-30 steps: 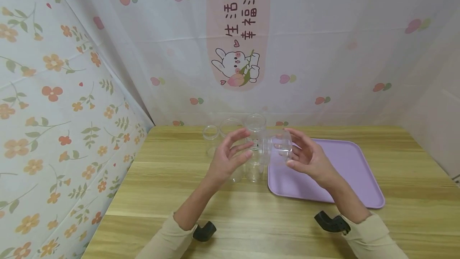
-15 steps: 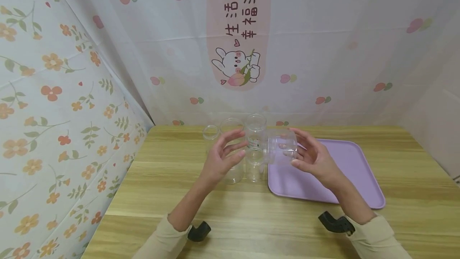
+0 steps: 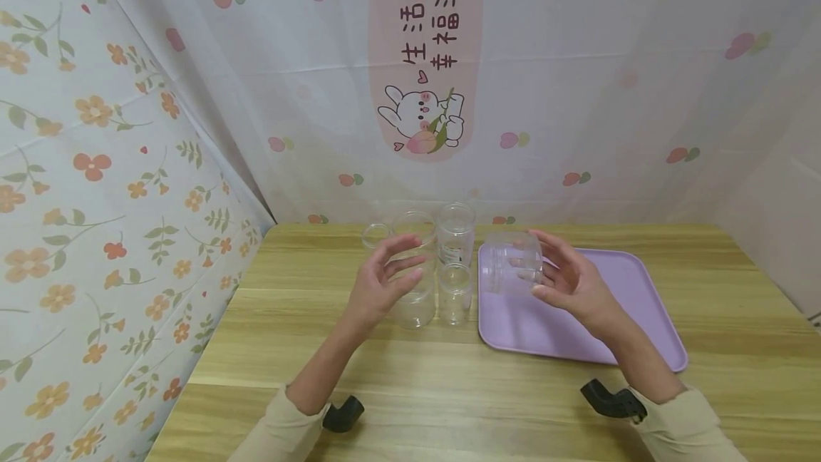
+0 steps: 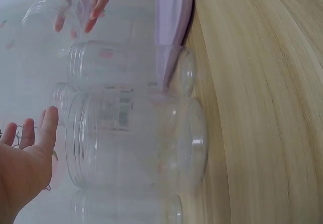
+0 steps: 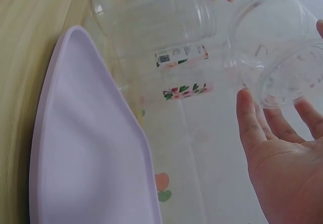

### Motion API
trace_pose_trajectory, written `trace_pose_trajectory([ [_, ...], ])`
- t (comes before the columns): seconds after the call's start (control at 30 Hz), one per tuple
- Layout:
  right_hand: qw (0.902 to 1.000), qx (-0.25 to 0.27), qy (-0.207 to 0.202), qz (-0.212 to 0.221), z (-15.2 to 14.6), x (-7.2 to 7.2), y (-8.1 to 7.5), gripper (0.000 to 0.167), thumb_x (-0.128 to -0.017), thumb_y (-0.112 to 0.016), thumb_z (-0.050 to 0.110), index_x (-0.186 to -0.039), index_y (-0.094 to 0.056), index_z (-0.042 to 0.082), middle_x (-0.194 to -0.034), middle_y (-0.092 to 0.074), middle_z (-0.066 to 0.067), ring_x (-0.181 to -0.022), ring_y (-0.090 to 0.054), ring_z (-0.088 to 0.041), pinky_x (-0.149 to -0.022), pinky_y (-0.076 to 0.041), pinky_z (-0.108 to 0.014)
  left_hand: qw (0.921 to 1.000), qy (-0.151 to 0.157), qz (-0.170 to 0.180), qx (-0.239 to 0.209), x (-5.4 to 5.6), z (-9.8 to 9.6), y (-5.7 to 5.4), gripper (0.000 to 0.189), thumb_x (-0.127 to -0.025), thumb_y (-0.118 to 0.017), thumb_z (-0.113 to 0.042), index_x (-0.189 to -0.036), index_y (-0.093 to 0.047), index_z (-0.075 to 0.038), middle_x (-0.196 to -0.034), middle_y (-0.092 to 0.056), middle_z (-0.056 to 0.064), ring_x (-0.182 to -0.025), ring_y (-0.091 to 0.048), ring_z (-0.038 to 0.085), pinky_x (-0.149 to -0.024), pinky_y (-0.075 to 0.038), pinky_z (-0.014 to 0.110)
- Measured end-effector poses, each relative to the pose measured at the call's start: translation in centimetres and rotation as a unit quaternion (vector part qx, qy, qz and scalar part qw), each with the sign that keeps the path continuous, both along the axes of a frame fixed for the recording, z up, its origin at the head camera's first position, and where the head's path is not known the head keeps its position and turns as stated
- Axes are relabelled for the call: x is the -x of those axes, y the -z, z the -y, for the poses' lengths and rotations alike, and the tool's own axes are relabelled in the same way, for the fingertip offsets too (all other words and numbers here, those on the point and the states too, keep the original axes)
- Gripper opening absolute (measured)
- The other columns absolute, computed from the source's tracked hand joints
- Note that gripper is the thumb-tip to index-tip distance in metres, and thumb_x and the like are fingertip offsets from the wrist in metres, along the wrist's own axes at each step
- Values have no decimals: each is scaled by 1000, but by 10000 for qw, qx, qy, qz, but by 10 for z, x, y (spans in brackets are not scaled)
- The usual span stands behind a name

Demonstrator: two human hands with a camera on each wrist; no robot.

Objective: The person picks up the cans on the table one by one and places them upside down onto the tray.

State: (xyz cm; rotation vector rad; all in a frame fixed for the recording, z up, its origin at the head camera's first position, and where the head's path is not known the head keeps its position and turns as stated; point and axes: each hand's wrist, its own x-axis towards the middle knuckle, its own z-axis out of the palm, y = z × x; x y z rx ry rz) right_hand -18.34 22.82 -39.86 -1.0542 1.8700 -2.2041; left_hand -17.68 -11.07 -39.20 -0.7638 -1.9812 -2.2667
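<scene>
My right hand (image 3: 580, 294) holds a clear, lidless plastic jar (image 3: 511, 262) by its base end. The jar lies sideways in the air, mouth pointing left, over the left part of the lilac tray (image 3: 631, 305). In the right wrist view, thumb and fingers spread round the base of that jar (image 5: 272, 42). My left hand (image 3: 380, 287) holds nothing; its fingers are loosely bent in front of several clear jars standing upright. Among these are a small front jar (image 3: 455, 301) and a wide one (image 3: 415, 311). A barcode label (image 4: 119, 108) shows on one standing jar in the left wrist view.
The tray lies flat on the wooden table (image 3: 442, 391), just right of the standing jars. A printed curtain (image 3: 545, 91) hangs behind the table's back edge, and a floral cloth (image 3: 115, 248) hangs along the left side.
The right hand has carried the sideways jar to the right, away from the standing jars. My left hand has drawn back to the left, so the gap between the hands is wider.
</scene>
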Motion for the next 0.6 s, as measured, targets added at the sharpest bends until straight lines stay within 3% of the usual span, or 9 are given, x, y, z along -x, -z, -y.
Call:
trace_pose_trajectory([
  [0.37, 9996, -241, 138, 104, -17, -1, 5, 78, -89, -58, -25, -157, -26, -3, -151, -41, -18, -133, -51, -26, -102, -48, -34, 9997, -185, -56, 138, -2, 14, 1, 50, -95, -66, 2, -142, -50, 1, -143, -47, 26, -124, -58, 37, -94, -54, 40],
  [0.6, 9978, -508, 393, 158, -29, -4, 8, 78, -89, -58, -24, -157, -28, -2, -151, -41, -20, -131, -52, -25, -100, -49, -32, 9992, -319, -23, 231, -3, 23, 3, 49, -94, -67, 2, -140, -51, 2, -142, -48, 24, -123, -58, 36, -94, -55, 41],
])
